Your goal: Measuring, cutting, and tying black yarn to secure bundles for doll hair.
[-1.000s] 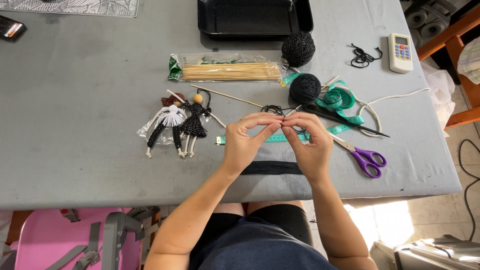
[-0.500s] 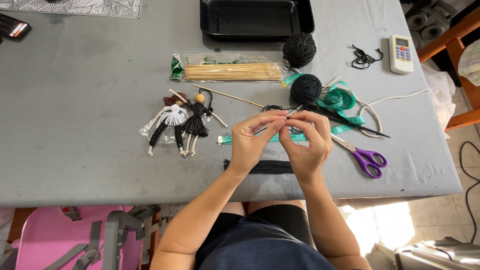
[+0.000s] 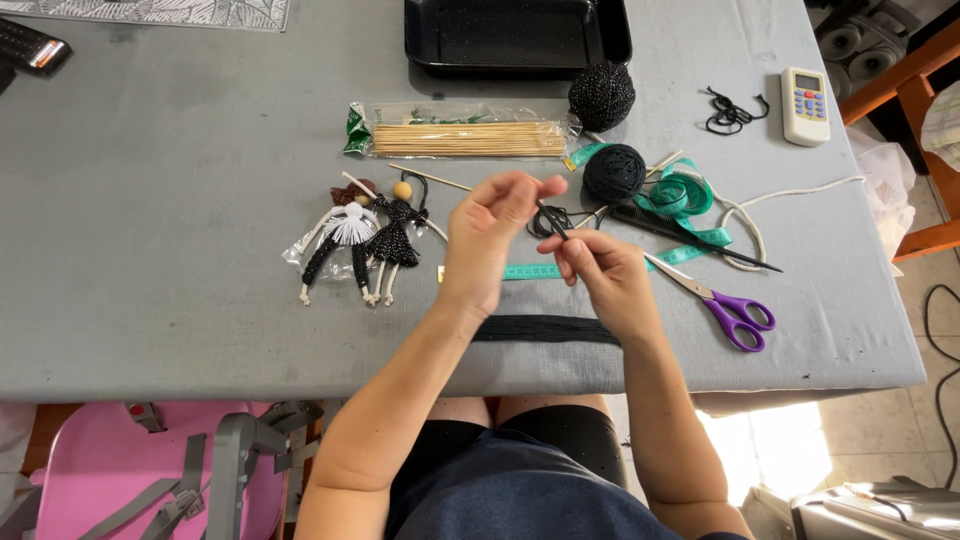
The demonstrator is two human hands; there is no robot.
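My left hand and my right hand meet over the grey table, each pinching a short black cord stretched between the fingertips. The cord runs back toward a black yarn ball just beyond my hands. Two small yarn dolls lie to the left of my left hand. A flat bundle of black strands lies under my wrists near the table's front edge.
A bag of wooden skewers, a second sparkly black ball and a black tray lie further back. Purple-handled scissors, a teal tape measure, a black comb, white rope and a remote are to the right.
My hands have drawn slightly apart and lifted; the left hand has turned its fingers upward, and the black cord is now pulled taut between them.
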